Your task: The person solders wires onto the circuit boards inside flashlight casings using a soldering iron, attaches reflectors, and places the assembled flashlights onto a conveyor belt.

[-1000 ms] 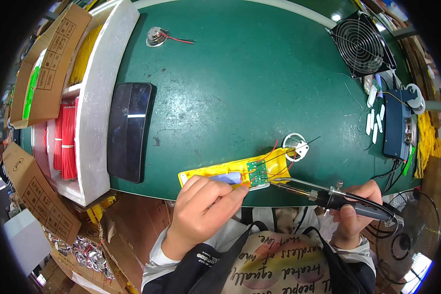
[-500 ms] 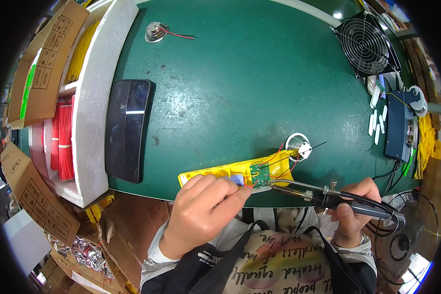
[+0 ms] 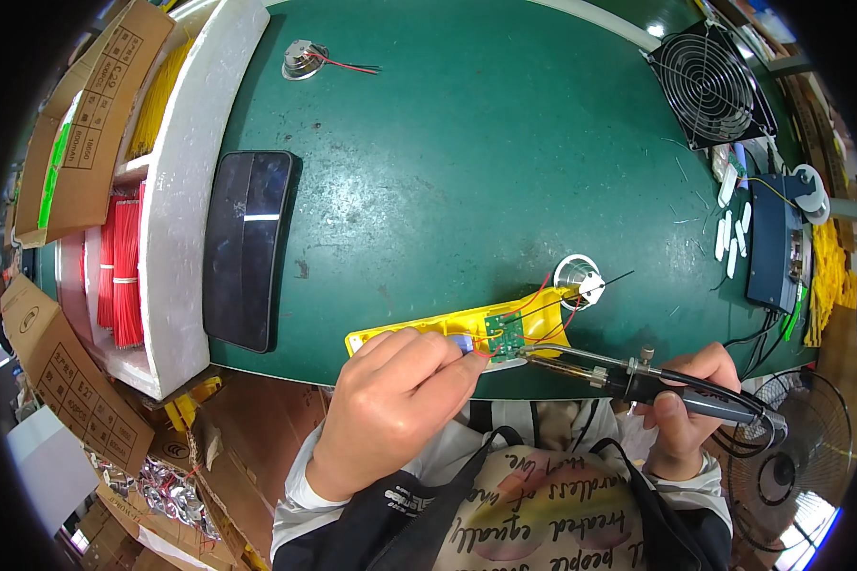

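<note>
My right hand grips a black soldering iron with a metal solder-feed tube along its top. Its tip meets the near edge of a small green circuit board. That board sits in a long yellow plastic housing lying near the table's front edge. Closed in a pinch, my left hand holds a short red wire beside the board and covers part of the housing. A blue cylinder shows past its fingers. Red and black wires run from the board toward a silver lamp reflector at the housing's right end.
A second reflector with wires lies far left on the green table. Nearer stands a black tray-like slab beside a white foam box of wires. At right are a black fan, white sticks and a blue soldering station.
My left hand has shifted slightly left and down, showing more of the red wire and a yellow wire by the board. The iron stays nearly still at the board's edge.
</note>
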A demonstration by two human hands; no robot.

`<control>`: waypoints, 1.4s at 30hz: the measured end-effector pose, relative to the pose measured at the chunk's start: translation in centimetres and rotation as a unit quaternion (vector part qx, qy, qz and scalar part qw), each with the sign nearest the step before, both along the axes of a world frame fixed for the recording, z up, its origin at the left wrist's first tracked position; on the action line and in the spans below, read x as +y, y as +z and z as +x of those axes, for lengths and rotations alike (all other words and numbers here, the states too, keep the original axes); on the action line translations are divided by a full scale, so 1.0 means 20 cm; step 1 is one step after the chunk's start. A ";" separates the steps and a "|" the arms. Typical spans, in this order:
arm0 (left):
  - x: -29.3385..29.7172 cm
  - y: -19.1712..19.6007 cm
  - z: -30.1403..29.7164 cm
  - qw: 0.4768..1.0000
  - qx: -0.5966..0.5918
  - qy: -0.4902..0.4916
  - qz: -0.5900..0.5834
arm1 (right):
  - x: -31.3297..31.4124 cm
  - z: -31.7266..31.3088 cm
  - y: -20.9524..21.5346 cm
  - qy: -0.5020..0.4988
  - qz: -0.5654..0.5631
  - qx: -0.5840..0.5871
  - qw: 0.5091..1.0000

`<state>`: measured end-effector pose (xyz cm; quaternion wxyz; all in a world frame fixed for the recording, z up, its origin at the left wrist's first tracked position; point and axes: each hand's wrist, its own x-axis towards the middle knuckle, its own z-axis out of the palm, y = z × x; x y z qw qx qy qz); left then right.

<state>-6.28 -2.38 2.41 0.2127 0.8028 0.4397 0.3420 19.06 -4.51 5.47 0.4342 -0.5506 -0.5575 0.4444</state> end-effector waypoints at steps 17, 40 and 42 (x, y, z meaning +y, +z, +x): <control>0.01 0.01 0.01 0.999 -0.011 0.017 -0.032 | 0.01 -0.01 0.01 0.003 0.023 0.004 1.000; 0.02 0.00 0.01 0.999 -0.014 0.010 -0.032 | 0.15 -0.04 0.12 0.109 0.031 -0.047 0.992; 0.02 0.00 0.01 0.999 -0.014 0.032 -0.027 | 0.15 -0.04 0.12 0.117 0.034 -0.047 0.991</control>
